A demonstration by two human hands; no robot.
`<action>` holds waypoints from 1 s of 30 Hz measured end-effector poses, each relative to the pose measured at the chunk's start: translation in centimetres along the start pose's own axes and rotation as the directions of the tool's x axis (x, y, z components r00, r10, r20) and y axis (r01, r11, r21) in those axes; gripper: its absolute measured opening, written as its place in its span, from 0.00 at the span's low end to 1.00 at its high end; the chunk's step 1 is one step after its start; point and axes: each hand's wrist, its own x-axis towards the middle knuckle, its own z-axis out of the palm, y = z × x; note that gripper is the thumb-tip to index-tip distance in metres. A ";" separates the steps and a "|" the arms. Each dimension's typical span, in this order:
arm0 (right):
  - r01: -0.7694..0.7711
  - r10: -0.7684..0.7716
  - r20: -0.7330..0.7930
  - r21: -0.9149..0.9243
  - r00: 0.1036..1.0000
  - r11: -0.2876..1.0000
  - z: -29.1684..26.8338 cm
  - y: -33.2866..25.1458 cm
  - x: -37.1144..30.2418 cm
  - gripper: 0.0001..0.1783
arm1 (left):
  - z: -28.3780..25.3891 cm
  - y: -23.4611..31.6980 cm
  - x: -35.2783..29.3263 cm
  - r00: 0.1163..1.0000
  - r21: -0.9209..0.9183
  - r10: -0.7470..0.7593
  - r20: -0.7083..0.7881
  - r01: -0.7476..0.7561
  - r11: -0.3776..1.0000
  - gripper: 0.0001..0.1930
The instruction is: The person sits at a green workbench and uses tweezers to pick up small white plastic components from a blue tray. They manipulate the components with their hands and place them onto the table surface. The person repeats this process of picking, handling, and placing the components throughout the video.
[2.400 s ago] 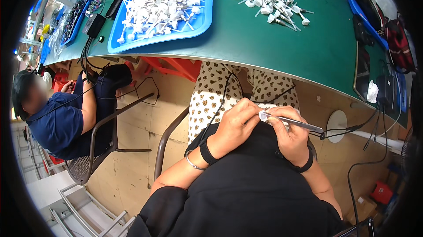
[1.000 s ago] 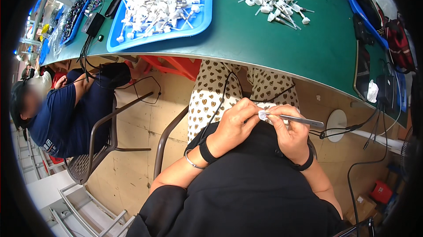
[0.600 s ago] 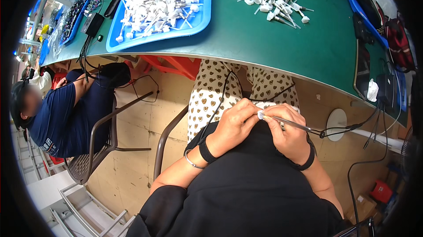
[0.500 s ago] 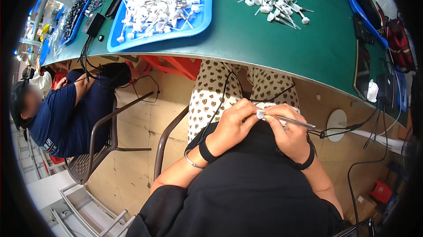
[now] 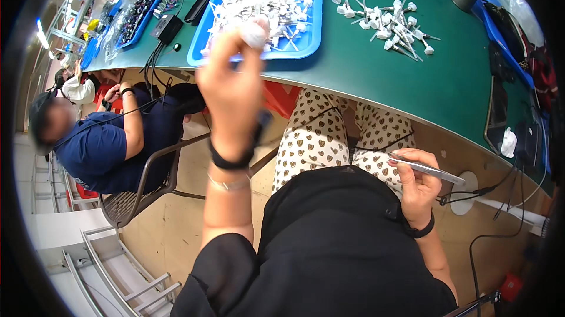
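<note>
- My left hand (image 5: 232, 90), blurred, pinches a white piece (image 5: 254, 36) above the near edge of the blue tray (image 5: 316, 28).
- My right hand (image 5: 420, 190) grips tweezers (image 5: 432, 171), short of the bench's (image 5: 447, 70) near edge.

The single view comes from the wearer's head, through the left of two side-by-side fisheye cameras. It faces steeply down and forward, upright, with the black shirt (image 5: 341, 246) close below and the green surface (image 5: 400, 78) beyond, its edge bowed by the wide lens. The left hand (image 5: 232, 90) is nearer than the blue tray (image 5: 318, 20); a seated neighbour (image 5: 97, 152) falls toward the left rim.
</note>
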 end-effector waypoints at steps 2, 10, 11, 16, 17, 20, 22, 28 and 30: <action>0.006 -0.006 0.017 0.002 1.000 1.000 -0.1 0.3 -0.1 0.11 | -2.4 -4.5 4.7 0.998 0.281 0.054 0.020 -0.057 0.958 0.21; 0.064 -0.064 0.001 -0.082 0.998 0.995 -1.1 0.0 0.1 0.11 | 8.2 -0.6 2.7 0.870 0.086 0.387 0.305 -0.429 0.899 0.15; 0.037 -0.038 -0.008 -0.080 0.999 0.996 -1.2 -0.4 0.0 0.10 | 10.0 0.5 1.9 0.851 0.069 0.352 0.390 -0.408 0.910 0.15; 0.125 -0.122 0.032 -0.135 0.992 0.983 -1.6 -0.1 -0.4 0.10 | 15.2 1.0 0.8 0.694 0.288 0.215 0.687 -0.531 0.797 0.05; 0.120 -0.120 0.008 -0.103 0.993 0.987 -1.7 -0.3 -0.5 0.10 | 16.1 1.3 0.7 0.696 0.308 0.191 0.692 -0.525 0.794 0.06; 0.110 -0.108 0.019 -0.116 0.994 0.987 -2.3 -0.3 -0.6 0.09 | 16.8 1.3 0.5 0.709 0.313 0.172 0.684 -0.497 0.809 0.06; 0.119 -0.122 -0.013 -0.130 0.992 0.984 -2.1 -0.1 -0.6 0.08 | 17.1 0.9 0.6 0.722 0.293 0.156 0.675 -0.455 0.841 0.07; 0.113 -0.112 0.022 -0.112 0.994 0.987 -1.9 -0.4 -0.7 0.07 | 17.4 0.1 0.6 0.731 0.300 0.201 0.652 -0.493 0.817 0.08; 0.117 -0.115 0.023 -0.108 0.993 0.987 -1.8 -0.5 -0.7 0.07 | 17.7 -0.6 0.5 0.704 0.273 0.248 0.665 -0.539 0.797 0.08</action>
